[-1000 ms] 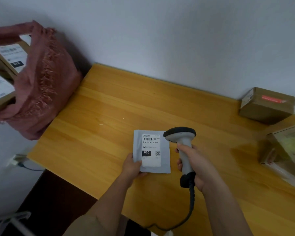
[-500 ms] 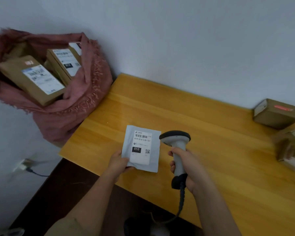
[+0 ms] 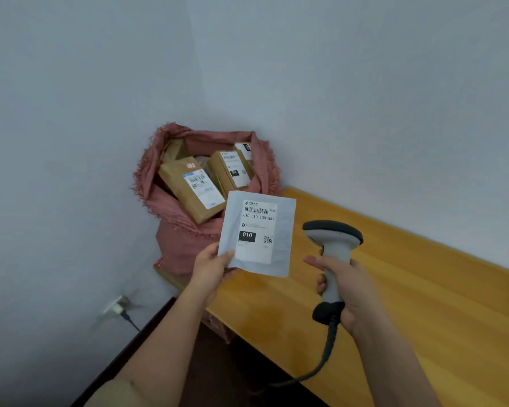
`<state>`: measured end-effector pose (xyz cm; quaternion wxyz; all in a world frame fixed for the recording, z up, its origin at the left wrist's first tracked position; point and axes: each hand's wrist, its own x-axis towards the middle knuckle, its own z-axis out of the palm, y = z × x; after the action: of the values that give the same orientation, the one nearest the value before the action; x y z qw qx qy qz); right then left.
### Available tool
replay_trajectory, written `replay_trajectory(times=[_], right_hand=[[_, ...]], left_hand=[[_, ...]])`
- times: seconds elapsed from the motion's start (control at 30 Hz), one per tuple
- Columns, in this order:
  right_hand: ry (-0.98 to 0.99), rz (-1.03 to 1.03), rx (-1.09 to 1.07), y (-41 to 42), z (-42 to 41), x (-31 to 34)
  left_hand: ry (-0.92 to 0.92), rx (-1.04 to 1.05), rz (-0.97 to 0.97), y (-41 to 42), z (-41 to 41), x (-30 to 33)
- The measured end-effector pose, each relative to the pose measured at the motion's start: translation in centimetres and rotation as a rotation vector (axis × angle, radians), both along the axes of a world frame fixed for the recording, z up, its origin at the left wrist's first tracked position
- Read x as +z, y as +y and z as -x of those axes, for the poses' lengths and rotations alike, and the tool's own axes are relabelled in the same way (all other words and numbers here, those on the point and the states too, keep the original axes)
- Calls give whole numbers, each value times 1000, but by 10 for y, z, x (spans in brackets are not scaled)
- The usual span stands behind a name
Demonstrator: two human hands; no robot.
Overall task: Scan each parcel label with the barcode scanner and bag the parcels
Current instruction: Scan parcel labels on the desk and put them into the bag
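While our left hand (image 3: 210, 267) pinches the lower left corner of the parcel (image 3: 259, 232), thumb on its face and the other fingers curled behind, we hold it upright in the air with the label (image 3: 257, 230) toward us. On the label we read a barcode, the line 010-010-L30-551, a black block with 010 and a small square code. Our right hand (image 3: 350, 292) grips the scanner (image 3: 332, 259) by its pale handle, fingers (image 3: 321, 284) wrapped round it and the forefinger lying straight near the trigger. The scanner's dark head sits above these fingers and to the right of the parcel, near it but not touching. From the dark base below our right hand the cable (image 3: 325, 352) runs down and to the left, off the desk (image 3: 423, 318) edge.

Beyond the fingers of our left hand, up and slightly left, the bag (image 3: 182, 239) stands in the wall corner at the desk's far left end; its mouth is open and its rim frayed. Inside it we see brown boxes (image 3: 193, 190) with white labels, one large box leaning in front, another behind it to the right, and a third partly hidden at the back. The parcel's upper left edge overlaps the bag in our view; we cannot tell whether they touch.

Below and left of our left hand, a plug (image 3: 116, 309) sits in a wall socket, blurred.
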<state>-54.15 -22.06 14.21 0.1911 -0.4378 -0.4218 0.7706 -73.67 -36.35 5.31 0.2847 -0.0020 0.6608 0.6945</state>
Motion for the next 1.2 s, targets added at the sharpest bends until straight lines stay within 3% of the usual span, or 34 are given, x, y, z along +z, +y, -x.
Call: replay_trajectory(times=[0.53,0.73,0.97,1.2], right_hand=[[138,-141,246,67,155,38],[109,-104,258,92,175,24],[59,-79,237,95,165,12],[80,-114,193,79,133,21]], left_hand=[[-173,453,-377,55,161,89],[-136,304,-352,87,203,100],[-199,180,-175,86,178,77],[-135,120,-114,67,146,101]])
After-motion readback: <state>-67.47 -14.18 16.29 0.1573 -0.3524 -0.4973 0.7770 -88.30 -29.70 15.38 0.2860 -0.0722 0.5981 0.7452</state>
